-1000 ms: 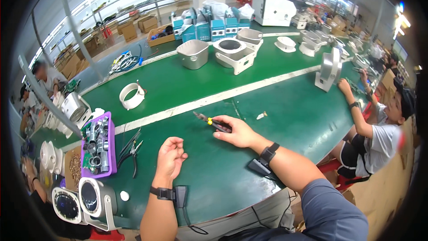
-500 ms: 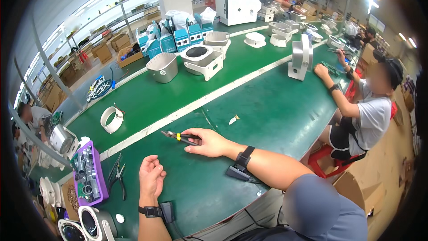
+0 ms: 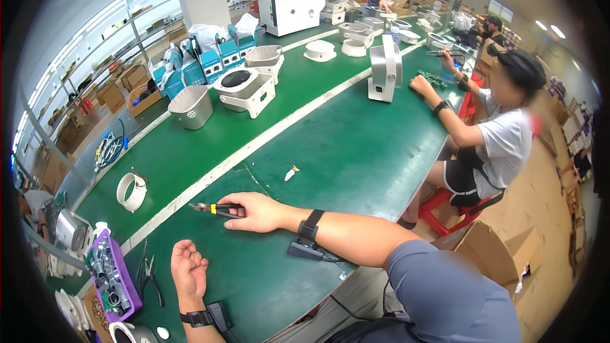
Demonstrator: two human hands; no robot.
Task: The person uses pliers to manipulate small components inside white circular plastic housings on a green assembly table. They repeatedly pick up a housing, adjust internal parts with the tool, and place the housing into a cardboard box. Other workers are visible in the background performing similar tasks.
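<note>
My right hand point(image 3: 257, 211) is closed around a pair of diagonal cutters point(image 3: 208, 208) with black and yellow handles. Their jaws point left, just over the green tabletop point(image 3: 330, 181). Lower left, my left hand point(image 3: 189, 271) rests palm upward with its fingers loosely curled, and nothing shows in it. Another pair of pliers point(image 3: 149, 282) with dark handles lies to its left, beside a purple tray point(image 3: 131, 279) of small metal and plastic parts. A small whitish piece with a yellowish end point(image 3: 291, 173) lies beyond my right hand.
Past a white strip point(image 3: 248, 146), a pale ring with a wire point(image 3: 131, 192) stands on the green surface. Farther back are grey housings point(image 3: 190, 108) and teal boxes point(image 3: 211, 63). A silver bracketed unit point(image 3: 385, 70) stands near a seated co-worker point(image 3: 502, 130) at right.
The whole view has shifted, so the table and its objects sit farther left in the picture. My right hand still grips the cutters; my left hand's fingers stay curled.
</note>
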